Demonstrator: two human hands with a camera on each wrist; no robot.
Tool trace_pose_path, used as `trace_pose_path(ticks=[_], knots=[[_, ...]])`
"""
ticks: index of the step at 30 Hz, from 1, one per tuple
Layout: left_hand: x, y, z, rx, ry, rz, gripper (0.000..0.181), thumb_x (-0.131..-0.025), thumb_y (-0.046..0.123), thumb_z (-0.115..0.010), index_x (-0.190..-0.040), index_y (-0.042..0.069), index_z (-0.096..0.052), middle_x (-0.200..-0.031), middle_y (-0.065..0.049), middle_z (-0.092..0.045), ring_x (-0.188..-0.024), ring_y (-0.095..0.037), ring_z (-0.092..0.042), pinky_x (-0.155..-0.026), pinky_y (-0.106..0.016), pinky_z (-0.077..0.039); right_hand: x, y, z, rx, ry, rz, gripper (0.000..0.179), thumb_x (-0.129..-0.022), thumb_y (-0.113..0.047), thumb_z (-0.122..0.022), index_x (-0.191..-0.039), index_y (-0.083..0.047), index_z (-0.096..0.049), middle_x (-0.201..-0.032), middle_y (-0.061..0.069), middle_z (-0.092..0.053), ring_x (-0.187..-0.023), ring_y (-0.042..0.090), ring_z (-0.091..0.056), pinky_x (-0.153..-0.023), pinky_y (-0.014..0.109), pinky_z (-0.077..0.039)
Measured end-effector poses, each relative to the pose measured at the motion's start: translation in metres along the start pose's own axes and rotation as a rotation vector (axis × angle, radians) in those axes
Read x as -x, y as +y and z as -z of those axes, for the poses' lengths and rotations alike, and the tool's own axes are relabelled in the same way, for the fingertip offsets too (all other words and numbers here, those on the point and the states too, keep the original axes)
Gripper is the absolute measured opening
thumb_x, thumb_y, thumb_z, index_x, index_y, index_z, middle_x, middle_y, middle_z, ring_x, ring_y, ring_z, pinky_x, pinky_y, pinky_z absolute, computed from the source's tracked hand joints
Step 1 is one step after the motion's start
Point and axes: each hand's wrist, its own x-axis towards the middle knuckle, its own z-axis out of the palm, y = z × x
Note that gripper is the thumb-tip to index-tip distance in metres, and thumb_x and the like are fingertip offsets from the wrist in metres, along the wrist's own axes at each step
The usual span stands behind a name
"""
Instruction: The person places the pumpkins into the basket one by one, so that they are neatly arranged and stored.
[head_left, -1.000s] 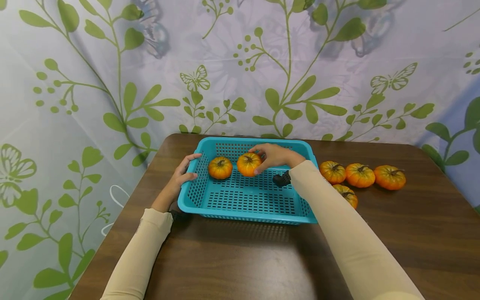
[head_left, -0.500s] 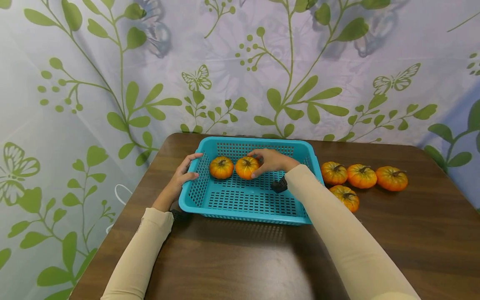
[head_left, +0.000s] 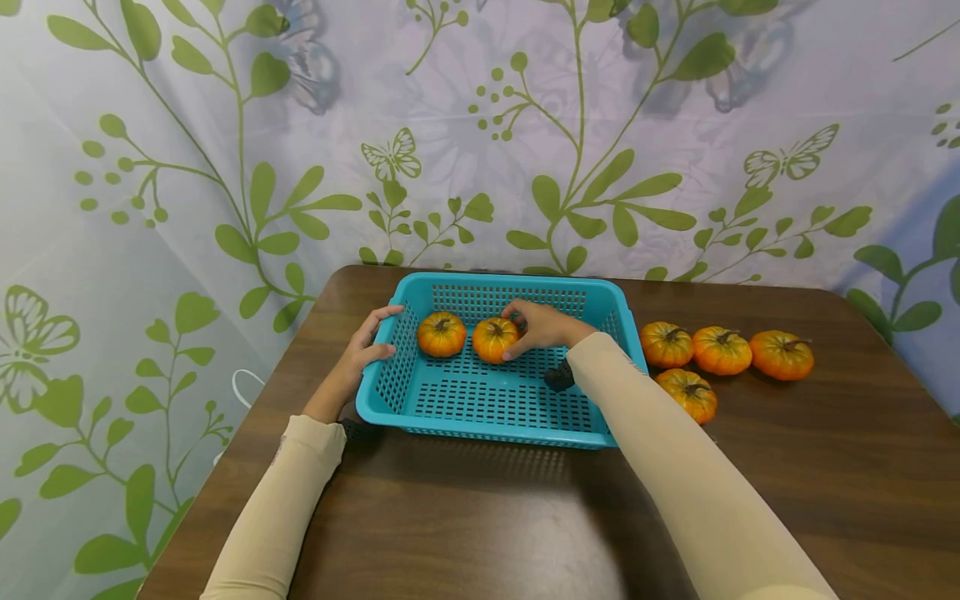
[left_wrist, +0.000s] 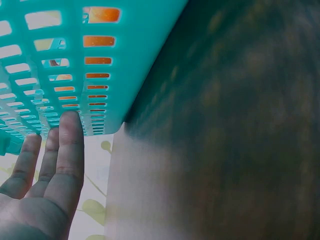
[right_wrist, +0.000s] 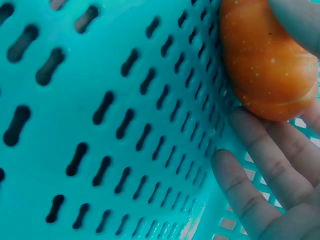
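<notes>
A small orange pumpkin [head_left: 494,340] is in the blue plastic basket [head_left: 495,437], gripped by my right hand [head_left: 546,325] from its right side. In the right wrist view, the thumb [right_wrist: 300,22] is on one side of the pumpkin [right_wrist: 270,65] and fingertips touch its other side, close to the perforated floor. A second pumpkin [head_left: 442,335] sits to its left in the basket, a small gap between them. My left hand [head_left: 356,358] rests at the basket's left rim. In the left wrist view, its straight fingers [left_wrist: 70,155] lie against the outside of the slotted wall.
Outside the basket's right side, several more pumpkins [head_left: 722,350] lie on the brown wooden table [head_left: 465,533]. One pumpkin [head_left: 688,396] is nearer, beside my right sleeve. A curtain with green leaves [head_left: 450,108] hangs behind the table. A white cable [head_left: 243,387] shows at the left edge.
The gripped pumpkin has come down and slightly nearer to me, onto or close to the basket floor, with my right hand around it. My left hand has stayed at the rim.
</notes>
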Motion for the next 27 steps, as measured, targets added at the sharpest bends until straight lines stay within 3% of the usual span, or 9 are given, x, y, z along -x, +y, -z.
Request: trace_pose_path(ticks=[9, 27], knots=[[-0.0005, 0.0007, 0.0004, 0.006, -0.001, -0.008, 0.07, -0.094, 0.007, -0.049, -0.161, -0.003, -0.031, -0.165, -0.031, -0.031, -0.131, -0.046, -0.046, -0.094, -0.029, -0.054, -0.0018, -0.0001, -0.0028, 0.011, 0.016, 0.017, 0.077, -0.094, -0.024, -0.086, -0.157, -0.005, -0.045, -0.151, 0.028, -0.055, -0.139, 0.043, -0.054, -0.112, 0.056, -0.048], [-0.0011, -0.0014, 0.001, 0.022, -0.012, -0.009, 0.069, -0.096, 0.007, -0.048, -0.162, -0.003, -0.03, -0.166, -0.03, -0.03, -0.134, -0.048, -0.044, -0.095, -0.029, -0.054, -0.0015, -0.0009, -0.0048, 0.039, -0.008, 0.016, 0.078, -0.098, -0.026, -0.081, -0.163, -0.011, -0.04, -0.157, 0.027, -0.051, -0.142, 0.042, -0.053, -0.114, 0.057, -0.045]])
